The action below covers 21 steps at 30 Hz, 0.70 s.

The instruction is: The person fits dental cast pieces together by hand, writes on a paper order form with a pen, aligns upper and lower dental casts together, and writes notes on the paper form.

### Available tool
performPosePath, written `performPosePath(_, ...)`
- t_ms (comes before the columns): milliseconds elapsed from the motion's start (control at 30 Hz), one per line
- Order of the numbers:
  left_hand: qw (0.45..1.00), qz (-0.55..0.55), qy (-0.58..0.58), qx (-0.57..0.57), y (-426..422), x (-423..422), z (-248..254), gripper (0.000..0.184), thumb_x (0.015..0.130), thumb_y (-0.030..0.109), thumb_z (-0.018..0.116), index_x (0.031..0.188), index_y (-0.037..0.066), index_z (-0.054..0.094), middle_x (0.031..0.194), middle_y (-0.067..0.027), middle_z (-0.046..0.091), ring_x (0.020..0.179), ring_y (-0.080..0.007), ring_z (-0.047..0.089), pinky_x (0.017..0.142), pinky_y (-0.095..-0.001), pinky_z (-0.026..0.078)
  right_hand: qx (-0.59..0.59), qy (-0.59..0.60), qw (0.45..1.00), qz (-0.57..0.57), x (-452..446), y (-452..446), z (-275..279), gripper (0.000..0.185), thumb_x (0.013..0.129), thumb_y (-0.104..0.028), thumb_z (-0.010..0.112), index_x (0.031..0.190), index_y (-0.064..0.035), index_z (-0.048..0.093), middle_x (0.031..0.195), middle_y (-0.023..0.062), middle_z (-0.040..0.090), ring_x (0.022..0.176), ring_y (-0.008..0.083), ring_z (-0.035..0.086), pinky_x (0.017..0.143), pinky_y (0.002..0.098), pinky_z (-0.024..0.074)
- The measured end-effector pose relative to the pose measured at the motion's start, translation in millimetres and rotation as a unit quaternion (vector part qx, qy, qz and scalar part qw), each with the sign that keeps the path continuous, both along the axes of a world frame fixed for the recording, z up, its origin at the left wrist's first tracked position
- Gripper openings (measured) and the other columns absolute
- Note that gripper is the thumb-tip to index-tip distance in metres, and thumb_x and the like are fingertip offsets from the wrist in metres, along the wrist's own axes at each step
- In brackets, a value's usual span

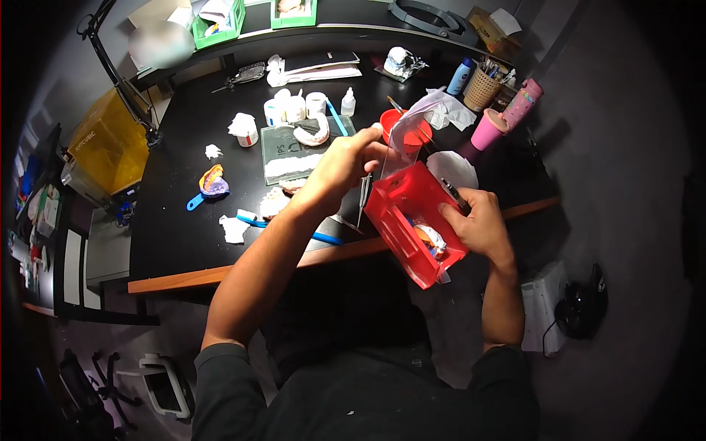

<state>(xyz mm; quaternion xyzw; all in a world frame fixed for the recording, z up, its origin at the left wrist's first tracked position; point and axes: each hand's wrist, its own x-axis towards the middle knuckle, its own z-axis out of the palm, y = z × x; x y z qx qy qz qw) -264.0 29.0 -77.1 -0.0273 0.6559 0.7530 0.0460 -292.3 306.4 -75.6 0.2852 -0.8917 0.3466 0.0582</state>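
My right hand [479, 224] is closed on the side wall of a red plastic bin [397, 246], which is tilted over the table's front edge. A dark, metallic-looking slim object [454, 192] shows at its fingers; I cannot make out its kind. Inside the bin lies a white, orange and blue piece [430, 240], perhaps a dental impression. My left hand [351, 163] is raised beyond the bin, its fingers bent at the edge of a clear plastic sheet [415, 121]. A red bowl [424, 136] with a stick across it stands behind the sheet.
On the black table [191, 250] are a blue-handled impression tray [212, 184], plaster dental models [312, 132], white jars [296, 109], a dropper bottle [348, 101] and a blue toothbrush [323, 237]. A pink tumbler [487, 131] stands at the right, near a woven pen basket [482, 90].
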Motion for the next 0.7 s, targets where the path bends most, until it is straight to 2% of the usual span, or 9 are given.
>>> performPosePath(67, 0.997, -0.012, -0.014, 0.073, 0.8, -15.4, -5.4, 0.066, 0.097, 0.067, 0.051, 0.106, 0.008, 0.078, 0.084, 0.0008, 0.067, 0.071, -0.0106, 0.044, 0.069, -0.0273, 0.029, 0.005, 0.001, 1.000, 0.003, -1.3, 1.7, -1.5, 0.027, 0.085, -0.015, 0.076, 0.075, 0.0071, 0.065, 0.064, 0.0248, 0.059, 0.052, 0.0206, 0.064, 0.053, 0.0380, 0.0457)
performPosePath(167, 0.983, 0.033, -0.016, 0.181, 10.0, -30.4, 11.0, 0.067, 0.092, 0.070, 0.059, 0.110, 0.008, 0.074, 0.089, -0.0022, 0.073, 0.081, -0.0111, 0.059, 0.075, -0.0278, 0.038, -0.005, 0.002, 1.000, 0.015, -2.7, 2.2, -3.1, 0.026, 0.086, -0.015, 0.076, 0.077, 0.0069, 0.066, 0.065, 0.0246, 0.060, 0.051, 0.0209, 0.060, 0.053, 0.0379, 0.0453)
performPosePath(267, 0.961, 0.033, 0.119, 0.246, 6.7, -52.7, 16.9, 0.041, 0.097, 0.036, 0.073, 0.123, 0.005, 0.067, 0.103, -0.0053, 0.075, 0.080, -0.0116, 0.063, 0.077, -0.0244, 0.045, 0.016, -0.010, 1.000, 0.007, -6.2, 5.6, -6.6, 0.029, 0.088, -0.018, 0.078, 0.080, 0.0072, 0.065, 0.066, 0.0253, 0.060, 0.051, 0.0175, 0.056, 0.054, 0.0386, 0.0453)
performPosePath(333, 0.948, 0.100, 0.206, 0.223, 24.0, -33.0, 46.2, 0.037, 0.097, 0.022, 0.074, 0.127, 0.003, 0.065, 0.107, -0.0083, 0.076, 0.084, -0.0121, 0.066, 0.080, -0.0242, 0.049, 0.013, -0.006, 1.000, 0.013, -3.4, 5.5, -4.3, 0.030, 0.091, -0.021, 0.077, 0.085, 0.0059, 0.067, 0.067, 0.0217, 0.062, 0.056, 0.0140, 0.055, 0.055, 0.0375, 0.0447)
performPosePath(400, 0.923, 0.130, 0.320, 0.171, 35.6, -20.1, 61.0, 0.043, 0.095, 0.009, 0.076, 0.134, 0.001, 0.061, 0.110, -0.0112, 0.076, 0.095, -0.0133, 0.071, 0.088, -0.0292, 0.056, -0.010, -0.037, 0.999, 0.025, -5.7, 10.7, -2.4, 0.031, 0.095, -0.026, 0.074, 0.091, 0.0042, 0.069, 0.070, 0.0163, 0.066, 0.062, 0.0114, 0.056, 0.057, 0.0354, 0.0448)
performPosePath(467, 0.888, 0.109, 0.445, -0.025, 35.0, -4.9, 60.9, 0.044, 0.097, 0.011, 0.075, 0.137, -0.001, 0.060, 0.110, -0.0120, 0.077, 0.101, -0.0150, 0.073, 0.094, -0.0338, 0.056, -0.054, -0.104, 0.992, 0.043, -14.6, 26.5, -5.0, 0.035, 0.100, -0.033, 0.069, 0.098, 0.0019, 0.073, 0.077, 0.0093, 0.071, 0.069, 0.0098, 0.059, 0.060, 0.0325, 0.0456)
performPosePath(500, 0.849, 0.139, 0.492, -0.133, 37.4, 7.7, 59.6, 0.038, 0.096, 0.010, 0.076, 0.132, 0.001, 0.066, 0.110, -0.0114, 0.078, 0.103, -0.0152, 0.073, 0.095, -0.0328, 0.055, -0.154, -0.155, 0.974, 0.056, -13.6, 31.7, -6.0, 0.040, 0.105, -0.040, 0.060, 0.104, -0.0024, 0.075, 0.087, 0.0007, 0.072, 0.072, 0.0101, 0.060, 0.062, 0.0286, 0.0450)
performPosePath(600, 0.719, 0.086, 0.599, -0.342, 28.9, 18.1, 44.6, 0.027, 0.085, 0.002, 0.079, 0.110, 0.012, 0.079, 0.108, -0.0049, 0.079, 0.104, -0.0185, 0.075, 0.093, -0.0349, 0.054, -0.253, -0.215, 0.943, -0.005, -11.6, 52.8, -2.6, 0.044, 0.107, -0.042, 0.055, 0.105, -0.0029, 0.075, 0.092, 0.0011, 0.073, 0.068, 0.0069, 0.057, 0.058, 0.0255, 0.0426)
performPosePath(700, 0.667, 0.044, 0.614, -0.418, 22.9, 25.6, 30.0, 0.015, 0.077, 0.007, 0.080, 0.090, 0.013, 0.078, 0.113, -0.0001, 0.078, 0.118, -0.0209, 0.070, 0.096, -0.0427, 0.051, -0.317, -0.269, 0.909, 0.040, -10.3, 62.9, 12.6, 0.041, 0.109, -0.039, 0.050, 0.103, -0.0036, 0.070, 0.093, 0.0021, 0.072, 0.070, 0.0014, 0.058, 0.045, 0.0180, 0.0313)
